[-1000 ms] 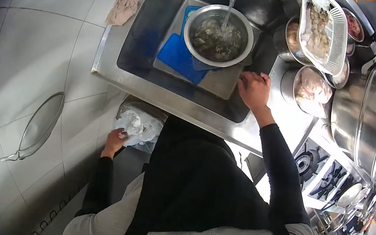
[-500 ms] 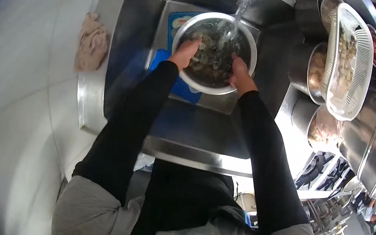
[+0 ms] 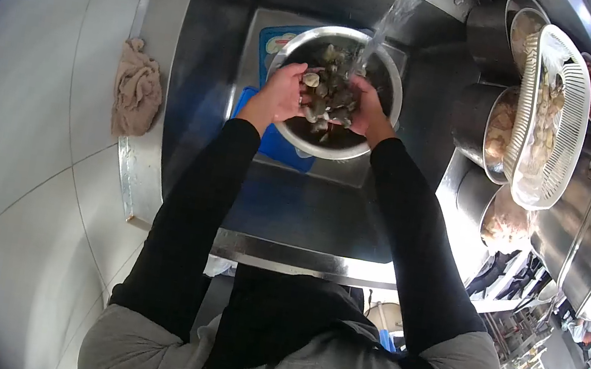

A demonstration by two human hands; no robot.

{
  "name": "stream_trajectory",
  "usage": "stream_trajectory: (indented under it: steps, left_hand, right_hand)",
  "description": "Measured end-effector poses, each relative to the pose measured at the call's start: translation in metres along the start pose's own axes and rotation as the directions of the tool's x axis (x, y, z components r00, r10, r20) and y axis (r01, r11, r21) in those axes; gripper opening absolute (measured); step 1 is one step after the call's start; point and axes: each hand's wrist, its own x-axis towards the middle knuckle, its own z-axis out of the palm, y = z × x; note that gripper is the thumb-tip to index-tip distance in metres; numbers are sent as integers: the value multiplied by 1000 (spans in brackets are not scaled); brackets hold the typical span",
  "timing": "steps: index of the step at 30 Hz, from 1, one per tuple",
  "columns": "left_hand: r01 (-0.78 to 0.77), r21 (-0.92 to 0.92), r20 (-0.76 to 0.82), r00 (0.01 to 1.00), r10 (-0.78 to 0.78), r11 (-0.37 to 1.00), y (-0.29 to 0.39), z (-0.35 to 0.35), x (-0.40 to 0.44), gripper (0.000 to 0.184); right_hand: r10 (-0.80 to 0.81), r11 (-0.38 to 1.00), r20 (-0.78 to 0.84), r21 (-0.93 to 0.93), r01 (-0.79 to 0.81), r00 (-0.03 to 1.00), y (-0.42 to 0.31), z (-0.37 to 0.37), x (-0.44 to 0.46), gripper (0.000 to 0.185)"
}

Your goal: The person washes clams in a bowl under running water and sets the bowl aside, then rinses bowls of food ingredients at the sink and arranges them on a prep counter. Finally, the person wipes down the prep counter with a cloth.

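Note:
A round steel bowl [image 3: 295,135] of dark water sits in the sink beneath a running stream of water [image 3: 395,18]. Over it, a heap of small grey-brown shellfish, apparently clams [image 3: 333,98], rests between my two cupped hands. My left hand [image 3: 286,94] supports the heap from the left, with a pale shell near its fingertips. From the other side my right hand [image 3: 369,111] curls around the heap, its fingers partly hidden by the shellfish. Some pieces hang or drop below the hands toward the water.
Blue flat packs [image 3: 281,150] lie under the bowl. A beige cloth [image 3: 136,92] lies on the left sink ledge [image 3: 136,168]. At right, a white plastic basket [image 3: 576,123] rests across steel pots [image 3: 475,120] of food, beside a large steel vessel [image 3: 580,219].
Both hands have risen from the water and come together, lifting a heap of clams. Earlier they were apart, partly submerged inside the bowl. The view has shifted slightly.

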Motion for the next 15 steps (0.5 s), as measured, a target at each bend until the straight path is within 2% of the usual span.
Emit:
stream_trajectory:
  steps: [2, 3, 6, 9, 12, 15]
  left_hand:
    - [-20, 1, 135, 991, 20, 1000, 3, 4, -20, 47]
    - [-39, -4, 177, 983, 39, 999, 3, 8, -28, 49]
    - [-101, 52, 169, 981, 91, 994, -5, 19, -44, 48]
    - [-51, -46, 264, 963, 62, 998, -8, 17, -49, 44]
    - [-200, 145, 204, 964, 169, 969, -21, 18, -41, 42]
    - [-188, 134, 119, 978, 172, 973, -25, 30, -46, 40]
  right_hand:
    - [58, 998, 80, -11, -58, 995, 0, -1, -8, 60]
    - [39, 999, 61, -7, -38, 997, 1, 2, -12, 59]
    - [-30, 999, 121, -24, 33, 992, 5, 1, -23, 58]
    - [-32, 999, 126, 5, 31, 992, 6, 1, -35, 59]
    - [-30, 1000, 134, 6, 30, 991, 4, 3, -51, 60]
    - [-30, 998, 139, -50, 38, 990, 2, 11, -66, 60]
